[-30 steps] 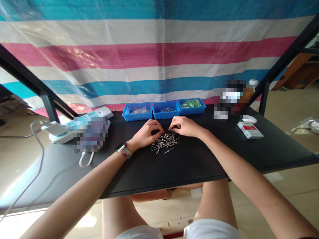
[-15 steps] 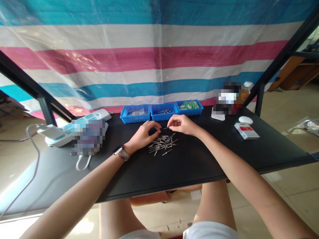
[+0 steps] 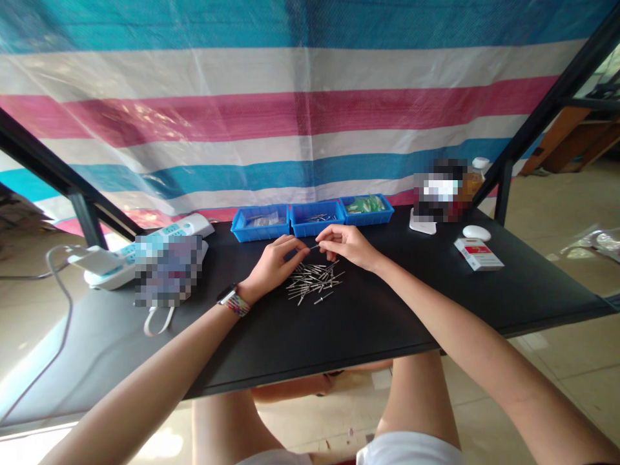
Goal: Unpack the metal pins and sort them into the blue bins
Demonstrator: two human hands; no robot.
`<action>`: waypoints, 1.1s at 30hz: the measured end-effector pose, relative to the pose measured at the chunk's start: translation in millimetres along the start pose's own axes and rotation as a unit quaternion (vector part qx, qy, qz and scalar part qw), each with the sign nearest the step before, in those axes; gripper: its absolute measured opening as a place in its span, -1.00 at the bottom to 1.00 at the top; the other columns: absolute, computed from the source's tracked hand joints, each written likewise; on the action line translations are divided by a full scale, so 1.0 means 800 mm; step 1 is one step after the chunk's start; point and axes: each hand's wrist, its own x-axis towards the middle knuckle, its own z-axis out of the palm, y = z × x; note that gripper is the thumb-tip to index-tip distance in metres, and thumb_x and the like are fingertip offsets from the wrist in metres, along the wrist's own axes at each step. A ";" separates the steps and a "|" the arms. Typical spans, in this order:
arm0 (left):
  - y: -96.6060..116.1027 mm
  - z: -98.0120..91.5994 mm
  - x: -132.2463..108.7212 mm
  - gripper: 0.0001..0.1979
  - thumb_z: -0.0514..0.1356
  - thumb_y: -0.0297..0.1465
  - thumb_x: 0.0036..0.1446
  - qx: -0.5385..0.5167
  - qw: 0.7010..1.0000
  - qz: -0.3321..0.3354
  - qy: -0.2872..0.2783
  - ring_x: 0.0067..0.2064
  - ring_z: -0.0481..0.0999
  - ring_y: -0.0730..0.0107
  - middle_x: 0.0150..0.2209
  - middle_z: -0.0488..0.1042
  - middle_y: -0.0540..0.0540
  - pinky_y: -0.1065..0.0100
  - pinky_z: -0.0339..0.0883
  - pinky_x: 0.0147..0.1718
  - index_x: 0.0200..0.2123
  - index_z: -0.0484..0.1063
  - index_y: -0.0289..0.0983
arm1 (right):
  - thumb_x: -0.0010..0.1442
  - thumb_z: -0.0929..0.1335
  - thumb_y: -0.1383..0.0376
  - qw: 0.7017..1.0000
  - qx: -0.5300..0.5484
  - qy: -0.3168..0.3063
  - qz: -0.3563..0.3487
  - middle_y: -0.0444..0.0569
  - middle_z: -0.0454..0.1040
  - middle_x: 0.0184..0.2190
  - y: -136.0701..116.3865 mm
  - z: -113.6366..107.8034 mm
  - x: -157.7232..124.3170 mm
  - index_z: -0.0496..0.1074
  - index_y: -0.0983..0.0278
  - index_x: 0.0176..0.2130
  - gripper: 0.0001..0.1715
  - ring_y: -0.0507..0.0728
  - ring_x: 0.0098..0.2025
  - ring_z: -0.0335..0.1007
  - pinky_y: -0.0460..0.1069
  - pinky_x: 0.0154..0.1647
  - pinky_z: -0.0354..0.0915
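Observation:
A thin metal blind rivet [image 3: 314,247] spans the small gap between my two hands, just above the table. My right hand [image 3: 349,247] pinches one end of it between thumb and fingertips. At its other end the thumb and index finger of my left hand [image 3: 277,263] close on the tip. Below the hands lies a loose pile of silver blind rivets [image 3: 314,282], with one rivet [image 3: 323,298] apart at its near side. Behind my hands stands a blue bin [image 3: 317,227] with a few similar rivets in it.
Another blue bin [image 3: 261,234] at left holds a clear bag, and a third bin [image 3: 367,216] at right holds green-tinted packets. A power strip [image 3: 104,276] with cables lies on the left. On the right are a small red-and-white box [image 3: 479,254] and a white oval object [image 3: 476,233].
My right hand has moved left with the rivet, bringing it to my left fingertips. The left hand's fingers have closed at the rivet's end. The view has shifted slightly.

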 end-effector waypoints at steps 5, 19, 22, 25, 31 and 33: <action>0.002 -0.001 0.000 -0.61 0.10 -0.11 0.50 -0.012 1.000 -0.011 -0.001 -0.20 0.55 0.25 -0.29 0.58 -0.09 0.22 0.43 -0.10 -0.29 0.52 -0.21 | 0.08 0.56 0.14 0.998 -0.041 0.047 -0.024 -0.10 0.56 -0.42 -0.001 0.003 -0.001 0.55 0.27 -0.27 -0.70 0.08 -0.39 0.53 -0.05 -0.40 0.46; 0.000 0.000 -0.002 -0.69 0.13 -0.12 0.48 -0.013 0.999 -0.034 0.035 -0.16 0.56 0.26 -0.21 0.57 -0.09 0.25 0.44 -0.07 -0.17 0.48 -0.22 | 0.18 0.51 -0.01 0.998 -0.053 0.042 -0.015 -0.03 0.60 -0.34 0.005 0.007 -0.001 0.55 0.28 -0.29 -0.60 0.04 -0.43 0.46 -0.09 -0.47 0.38; -0.001 0.000 -0.002 -0.68 0.12 -0.13 0.50 -0.009 0.998 -0.041 0.036 -0.19 0.55 0.27 -0.26 0.56 -0.07 0.26 0.42 -0.11 -0.22 0.47 -0.22 | 0.11 0.54 0.07 0.998 -0.021 0.051 -0.010 -0.08 0.57 -0.35 0.003 0.009 -0.001 0.54 0.26 -0.23 -0.65 0.04 -0.45 0.48 -0.09 -0.49 0.40; -0.001 -0.001 -0.003 -0.66 0.13 -0.12 0.49 -0.007 0.998 -0.043 0.035 -0.23 0.54 0.28 -0.29 0.55 -0.07 0.26 0.41 -0.14 -0.26 0.47 -0.21 | 0.04 0.56 0.15 0.998 -0.014 0.054 -0.006 -0.13 0.51 -0.44 -0.001 0.010 -0.003 0.51 0.25 -0.26 -0.68 0.05 -0.46 0.49 -0.09 -0.50 0.41; 0.001 -0.001 -0.003 -0.63 0.11 -0.10 0.49 -0.005 0.998 -0.044 0.035 -0.26 0.54 0.28 -0.31 0.55 -0.07 0.26 0.42 -0.17 -0.29 0.49 -0.21 | 0.05 0.53 0.19 0.998 -0.037 0.053 -0.002 -0.17 0.45 -0.54 -0.002 0.013 -0.007 0.49 0.24 -0.33 -0.76 0.06 -0.49 0.44 -0.06 -0.50 0.42; 0.001 -0.001 -0.002 -0.62 0.10 -0.10 0.50 -0.009 0.999 -0.042 0.029 -0.25 0.55 0.27 -0.31 0.55 -0.08 0.25 0.43 -0.16 -0.28 0.49 -0.21 | 0.04 0.53 0.21 0.998 -0.042 0.055 -0.004 -0.19 0.44 -0.55 -0.001 0.013 -0.007 0.49 0.24 -0.34 -0.77 0.04 -0.52 0.41 -0.05 -0.49 0.42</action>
